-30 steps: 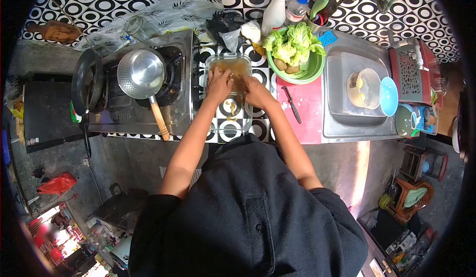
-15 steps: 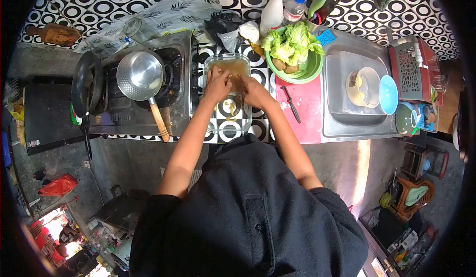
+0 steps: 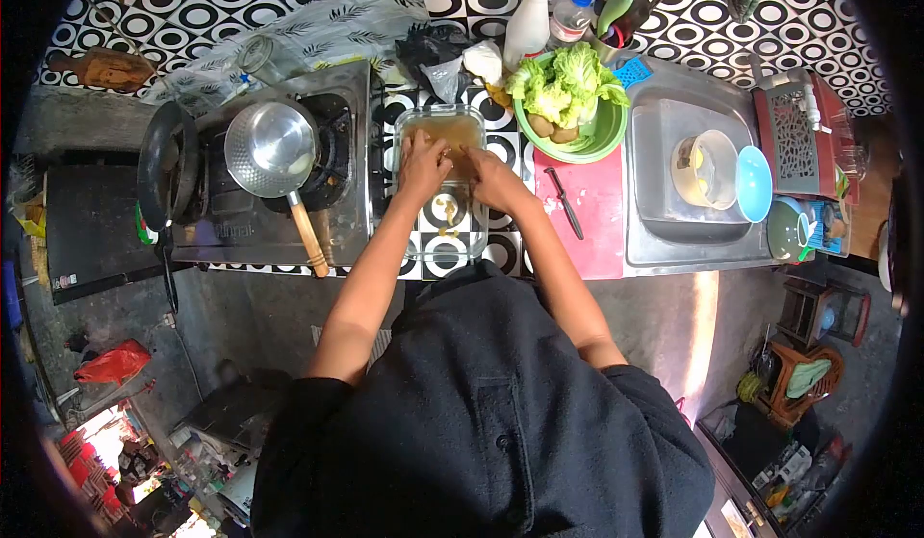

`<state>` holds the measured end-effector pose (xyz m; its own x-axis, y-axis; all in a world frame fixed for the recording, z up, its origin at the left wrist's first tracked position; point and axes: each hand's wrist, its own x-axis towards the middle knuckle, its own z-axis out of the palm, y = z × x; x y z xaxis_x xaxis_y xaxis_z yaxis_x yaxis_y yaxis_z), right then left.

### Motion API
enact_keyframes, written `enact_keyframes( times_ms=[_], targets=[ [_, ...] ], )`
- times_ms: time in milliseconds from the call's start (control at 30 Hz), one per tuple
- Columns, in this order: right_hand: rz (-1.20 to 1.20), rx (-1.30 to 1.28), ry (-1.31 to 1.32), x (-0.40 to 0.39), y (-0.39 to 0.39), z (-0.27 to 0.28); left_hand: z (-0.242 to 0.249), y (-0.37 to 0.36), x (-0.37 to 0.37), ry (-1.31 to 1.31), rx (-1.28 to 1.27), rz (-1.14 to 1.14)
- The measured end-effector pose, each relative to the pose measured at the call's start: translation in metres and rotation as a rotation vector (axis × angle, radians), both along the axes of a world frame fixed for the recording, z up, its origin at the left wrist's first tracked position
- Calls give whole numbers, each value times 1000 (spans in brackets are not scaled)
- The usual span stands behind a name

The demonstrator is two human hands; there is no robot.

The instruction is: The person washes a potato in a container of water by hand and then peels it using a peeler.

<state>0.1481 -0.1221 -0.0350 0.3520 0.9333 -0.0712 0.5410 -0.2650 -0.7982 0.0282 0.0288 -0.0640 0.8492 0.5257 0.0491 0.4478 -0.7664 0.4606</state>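
The two hands work over a glass container (image 3: 445,110) on the patterned counter (image 3: 504,247), between the stove (image 3: 226,242) at the counter's left and the red board (image 3: 599,220) right of its middle. Brownish contents (image 3: 454,132) fill the container's far part. The left hand (image 3: 424,165) reaches in from the near edge with its fingers partly spread, their tips at the contents. The right hand (image 3: 493,176) comes in from the other side, fingers curled; whether either one pinches anything I cannot tell. Nearer the counter's front edge, small brownish scraps (image 3: 447,213) lie in a clear section; I cannot tell whether that is a separate dish.

On the stove, a silver saucepan (image 3: 271,143) sits with its wooden handle (image 3: 308,238) toward the front edge, and a black frying pan (image 3: 166,165) stands tilted at the left side. A dark-handled tool (image 3: 566,203) lies on the red board. Just behind it, toward the counter's far edge, a green bowl (image 3: 610,141) holds leafy greens (image 3: 570,78) and brown pieces (image 3: 552,133). A white bottle (image 3: 526,30) stands upright near the far edge, beside a blue-capped bottle (image 3: 570,22). To the right, a round pale container (image 3: 714,196) and a blue bowl (image 3: 754,185) rest at the metal sink (image 3: 664,242).
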Motion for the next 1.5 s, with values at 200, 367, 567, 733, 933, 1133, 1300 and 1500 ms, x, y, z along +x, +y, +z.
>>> enact_keyframes(
  times_ms=[200,367,567,733,933,1133,1300,1500],
  targets=[
    [5,14,-7,0,1,-7,0,6,-2,4,5,-26],
    [-3,20,-5,-1,1,-7,7,8,-3,-4,-109,-24],
    [-14,51,-19,-1,1,-8,1,9,-4,12,-94,-26],
    [-7,12,8,-1,1,-1,0,6,-4,-16,-65,-7],
    [-3,-3,2,-1,0,3,-1,6,-4,-29,-47,-20],
    [4,-14,0,-1,1,0,1,6,-4,-13,-53,-21],
    [10,-11,-2,-1,1,1,-3,7,-4,-44,-46,-21],
    [12,-12,4,-1,1,6,6,6,-3,36,-64,-33]
  ],
)
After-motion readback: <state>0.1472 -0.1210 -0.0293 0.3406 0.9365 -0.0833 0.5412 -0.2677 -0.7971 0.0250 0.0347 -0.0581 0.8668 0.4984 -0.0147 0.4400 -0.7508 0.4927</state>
